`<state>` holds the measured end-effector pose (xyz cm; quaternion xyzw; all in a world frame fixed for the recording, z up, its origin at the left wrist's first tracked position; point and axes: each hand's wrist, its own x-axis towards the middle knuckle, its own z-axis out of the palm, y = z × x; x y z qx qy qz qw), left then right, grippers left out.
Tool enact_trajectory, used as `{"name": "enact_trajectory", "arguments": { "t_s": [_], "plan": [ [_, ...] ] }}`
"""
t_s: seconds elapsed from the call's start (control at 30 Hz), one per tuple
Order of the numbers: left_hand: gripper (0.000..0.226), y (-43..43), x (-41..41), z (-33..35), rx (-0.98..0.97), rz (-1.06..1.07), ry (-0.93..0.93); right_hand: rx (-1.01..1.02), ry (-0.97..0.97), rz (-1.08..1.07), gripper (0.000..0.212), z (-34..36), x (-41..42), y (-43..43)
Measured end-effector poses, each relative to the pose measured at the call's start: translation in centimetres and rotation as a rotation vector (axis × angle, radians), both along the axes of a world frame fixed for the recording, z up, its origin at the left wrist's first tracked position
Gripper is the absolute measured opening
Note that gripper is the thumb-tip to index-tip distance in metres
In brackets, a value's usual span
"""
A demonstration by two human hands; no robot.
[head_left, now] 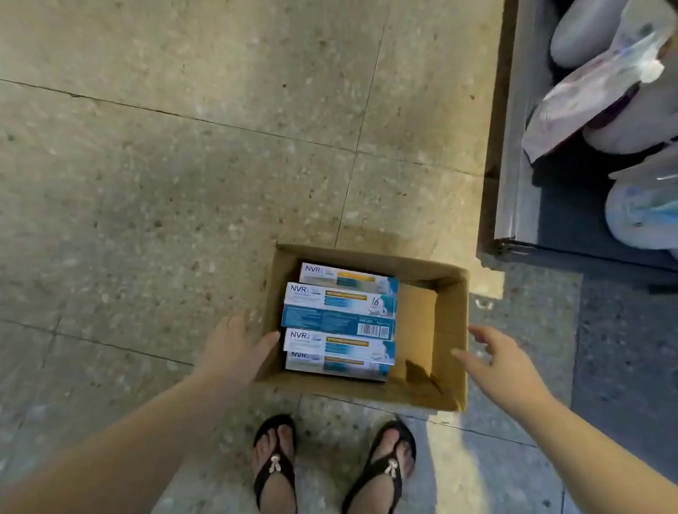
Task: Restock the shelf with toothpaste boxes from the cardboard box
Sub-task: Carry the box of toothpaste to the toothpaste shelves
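An open cardboard box [432, 326] stands on the floor in front of my feet. Several white-and-blue toothpaste boxes [340, 310] lie stacked in its left half; its right half is bare cardboard. My left hand [236, 350] is at the box's left wall with fingers spread, thumb at the rim. My right hand [498, 360] hovers open at the box's right wall, fingers straight, holding nothing. The shelf [512, 148] is at the upper right.
The grey shelf unit's bottom level holds white plastic-wrapped packs [632, 100] and its corner [497, 246] juts out just beyond the box. A tiled stone floor [176, 167] spreads to the left. My sandalled feet [332, 467] stand right behind the box.
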<state>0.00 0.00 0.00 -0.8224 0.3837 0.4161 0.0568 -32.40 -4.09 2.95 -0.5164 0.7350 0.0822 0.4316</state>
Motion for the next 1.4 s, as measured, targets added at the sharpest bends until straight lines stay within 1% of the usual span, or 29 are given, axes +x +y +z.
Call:
{"name": "enact_trajectory", "arguments": {
  "t_s": [0.1,0.23,0.33,0.4,0.53,0.63,0.77,0.93,1.13,1.27,1.4],
  "plan": [
    [0.072,-0.1,0.6,-4.1,0.029,0.053,-0.036,0.017,0.010,-0.020,0.058,-4.6,0.2,-0.6],
    [0.074,0.4,0.8,-9.3,0.083,0.163,-0.017,0.056,0.012,-0.048,0.060,-9.8,-0.3,-0.5],
    [0.076,0.5,0.8,-12.3,0.083,0.181,-0.032,0.034,0.059,-0.076,0.068,-13.0,-1.2,-0.4],
    [0.078,0.5,0.7,-13.9,0.066,0.229,-0.014,-0.008,0.074,-0.094,0.075,-14.7,-1.8,-0.1],
    [0.079,0.1,0.6,-16.2,0.025,0.299,-0.016,-0.036,-0.055,-0.299,0.092,-17.3,-2.3,0.2],
    [0.081,-0.2,0.7,-17.3,0.008,0.314,0.000,-0.056,-0.093,-0.380,0.092,-18.6,-2.4,0.2],
    [0.082,-0.3,0.7,-18.0,-0.029,0.311,0.037,-0.072,-0.115,-0.385,0.082,-19.6,-2.7,0.5],
    [0.084,-0.1,0.1,-18.0,-0.084,0.410,0.101,-0.108,-0.117,-0.437,0.081,-20.4,-2.7,0.8],
    [0.083,-0.1,-0.5,-17.6,-0.128,0.479,0.153,-0.149,-0.118,-0.476,0.080,-20.6,-2.6,1.0],
    [0.086,0.0,-0.9,-15.9,-0.118,0.462,0.157,-0.147,-0.120,-0.497,0.079,-19.2,-2.7,1.6],
    [0.086,0.3,-1.4,-12.1,-0.115,0.460,0.134,-0.137,-0.107,-0.516,0.079,-15.4,-2.7,2.8]
  ]
}}
